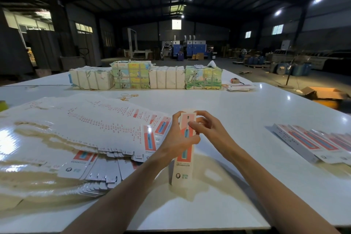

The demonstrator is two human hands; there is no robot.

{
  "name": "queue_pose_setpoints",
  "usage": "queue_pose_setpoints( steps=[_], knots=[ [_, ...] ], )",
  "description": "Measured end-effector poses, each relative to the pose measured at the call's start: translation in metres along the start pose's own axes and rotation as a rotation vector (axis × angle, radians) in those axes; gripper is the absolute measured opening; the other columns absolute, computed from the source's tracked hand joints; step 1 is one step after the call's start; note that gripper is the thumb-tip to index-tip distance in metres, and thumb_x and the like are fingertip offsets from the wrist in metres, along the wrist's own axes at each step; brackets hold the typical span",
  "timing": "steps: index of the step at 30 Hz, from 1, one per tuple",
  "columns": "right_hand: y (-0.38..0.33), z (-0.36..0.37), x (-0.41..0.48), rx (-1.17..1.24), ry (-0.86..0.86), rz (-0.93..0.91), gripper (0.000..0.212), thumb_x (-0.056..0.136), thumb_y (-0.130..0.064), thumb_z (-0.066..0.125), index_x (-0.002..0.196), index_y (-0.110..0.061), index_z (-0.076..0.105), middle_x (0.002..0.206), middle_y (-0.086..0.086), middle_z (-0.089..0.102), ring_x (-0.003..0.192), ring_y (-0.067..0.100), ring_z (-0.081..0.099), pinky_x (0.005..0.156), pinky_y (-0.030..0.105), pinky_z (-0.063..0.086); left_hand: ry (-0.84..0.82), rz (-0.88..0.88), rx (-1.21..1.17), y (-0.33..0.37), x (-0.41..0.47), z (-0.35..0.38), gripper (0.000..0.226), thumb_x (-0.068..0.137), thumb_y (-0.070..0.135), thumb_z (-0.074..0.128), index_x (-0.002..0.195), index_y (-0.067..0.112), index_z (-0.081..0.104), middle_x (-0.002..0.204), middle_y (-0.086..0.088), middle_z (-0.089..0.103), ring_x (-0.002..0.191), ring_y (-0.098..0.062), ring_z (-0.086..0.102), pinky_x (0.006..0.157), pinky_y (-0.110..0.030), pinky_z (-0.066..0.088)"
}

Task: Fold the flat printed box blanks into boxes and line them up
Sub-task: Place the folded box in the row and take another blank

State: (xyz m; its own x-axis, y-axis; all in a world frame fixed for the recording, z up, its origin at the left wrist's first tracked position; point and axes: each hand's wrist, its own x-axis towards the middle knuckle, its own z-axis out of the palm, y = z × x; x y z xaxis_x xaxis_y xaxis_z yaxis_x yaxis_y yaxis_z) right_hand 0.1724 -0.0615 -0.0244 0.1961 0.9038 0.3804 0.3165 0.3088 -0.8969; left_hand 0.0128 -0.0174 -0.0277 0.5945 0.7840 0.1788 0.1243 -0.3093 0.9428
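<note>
- Fanned stack of flat blanks lies left on the table.
- Folded boxes line up right.
- Wrapped bundles sit behind; perhaps rubber bands lie before them.

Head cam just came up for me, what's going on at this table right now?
A person is folding printed cartons. Both hands hold one box upright on the white table: the left hand grips its side, the right hand works at its top end. A fanned pile of flat blanks lies to the left. A row of finished boxes lies to the right. Wrapped bundles sit along the far edge.
</note>
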Motion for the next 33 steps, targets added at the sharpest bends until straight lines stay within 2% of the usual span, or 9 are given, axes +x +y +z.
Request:
queue_pose_setpoints(
  steps=[3, 6, 8, 11, 16, 18, 20, 27, 33],
  knots=[
    [0.001, -0.001, 0.002, 0.026, 0.034, 0.016, 0.032, 0.106, -0.05, 0.057, 0.119, -0.022, 0.065, 0.102, 0.0, 0.078, 0.09, 0.025, 0.074, 0.081, 0.033, 0.063, 0.002, 0.018, 0.006, 0.0, 0.003, 0.001, 0.084, 0.092, 0.006, 0.076, 0.158, 0.026, 0.029, 0.14, -0.011, 0.056, 0.119, -0.033, 0.065, 0.097, -0.046, 0.057],
    [0.001, -0.008, 0.006, 0.174, 0.144, 0.068, 0.029, 0.11, -0.043, 0.051, 0.127, -0.02, 0.06, 0.103, 0.008, 0.077, 0.069, 0.027, 0.07, 0.069, 0.036, 0.059, -0.033, 0.03, -0.007, -0.001, 0.003, 0.0, 0.091, 0.081, 0.015, 0.085, 0.154, 0.031, 0.033, 0.128, 0.0, 0.061, 0.107, -0.025, 0.07, 0.082, -0.034, 0.061],
    [0.004, -0.014, 0.008, 0.202, 0.19, 0.104, 0.026, 0.111, -0.035, 0.052, 0.13, -0.018, 0.059, 0.099, 0.013, 0.076, 0.058, 0.025, 0.066, 0.062, 0.035, 0.055, -0.082, 0.039, -0.011, -0.003, 0.004, 0.001, 0.089, 0.069, 0.025, 0.084, 0.145, 0.04, 0.039, 0.113, 0.015, 0.064, 0.094, -0.014, 0.075, 0.068, -0.023, 0.061],
    [0.008, -0.02, 0.009, 0.089, 0.149, 0.085, 0.02, 0.11, -0.021, 0.055, 0.124, -0.012, 0.067, 0.089, 0.017, 0.077, 0.049, 0.027, 0.061, 0.055, 0.034, 0.052, -0.141, 0.039, -0.021, -0.011, 0.007, 0.002, 0.075, 0.07, 0.018, 0.081, 0.119, 0.06, 0.042, 0.092, 0.029, 0.065, 0.089, -0.003, 0.076, 0.06, -0.02, 0.06],
    [0.007, -0.021, 0.006, -0.111, 0.139, -0.089, 0.017, 0.113, -0.018, 0.049, 0.119, -0.021, 0.065, 0.088, 0.003, 0.078, 0.061, 0.029, 0.069, 0.056, 0.028, 0.056, -0.121, 0.023, 0.037, -0.025, 0.016, 0.001, 0.063, 0.088, 0.012, 0.082, 0.122, 0.051, 0.046, 0.089, 0.028, 0.067, 0.087, 0.003, 0.074, 0.058, -0.02, 0.059],
    [0.006, -0.02, 0.006, -0.192, 0.125, -0.148, 0.019, 0.113, -0.018, 0.046, 0.116, -0.025, 0.064, 0.096, -0.007, 0.076, 0.077, 0.021, 0.073, 0.061, 0.023, 0.055, -0.105, 0.008, 0.035, -0.025, 0.017, 0.0, 0.072, 0.085, 0.017, 0.083, 0.126, 0.061, 0.043, 0.092, 0.021, 0.068, 0.085, 0.002, 0.075, 0.058, -0.019, 0.058],
    [0.003, -0.019, 0.007, -0.207, 0.109, -0.143, 0.021, 0.114, -0.019, 0.044, 0.114, -0.028, 0.064, 0.102, -0.016, 0.074, 0.093, 0.014, 0.074, 0.066, 0.021, 0.056, -0.094, -0.02, 0.009, -0.024, 0.016, -0.001, 0.074, 0.088, 0.024, 0.084, 0.109, 0.081, 0.042, 0.094, 0.028, 0.068, 0.088, 0.0, 0.075, 0.06, -0.02, 0.059],
    [-0.004, -0.015, 0.009, 0.191, 0.145, 0.051, 0.031, 0.111, -0.029, 0.051, 0.11, -0.003, 0.068, 0.11, 0.002, 0.081, 0.103, 0.024, 0.077, 0.084, 0.034, 0.065, -0.037, 0.064, 0.124, -0.019, 0.01, 0.007, 0.095, 0.075, 0.036, 0.087, 0.12, 0.084, 0.018, 0.096, 0.052, 0.05, 0.095, 0.024, 0.06, 0.051, -0.012, 0.054],
    [-0.005, -0.014, 0.009, 0.286, 0.156, 0.118, 0.014, 0.102, -0.013, 0.068, 0.103, -0.008, 0.08, 0.096, 0.008, 0.08, 0.097, 0.029, 0.078, 0.075, 0.03, 0.063, 0.004, 0.107, 0.127, -0.024, 0.017, 0.004, 0.101, 0.072, 0.03, 0.089, 0.122, 0.079, 0.016, 0.098, 0.034, 0.056, 0.089, 0.016, 0.067, 0.051, -0.017, 0.056]
  ],
)
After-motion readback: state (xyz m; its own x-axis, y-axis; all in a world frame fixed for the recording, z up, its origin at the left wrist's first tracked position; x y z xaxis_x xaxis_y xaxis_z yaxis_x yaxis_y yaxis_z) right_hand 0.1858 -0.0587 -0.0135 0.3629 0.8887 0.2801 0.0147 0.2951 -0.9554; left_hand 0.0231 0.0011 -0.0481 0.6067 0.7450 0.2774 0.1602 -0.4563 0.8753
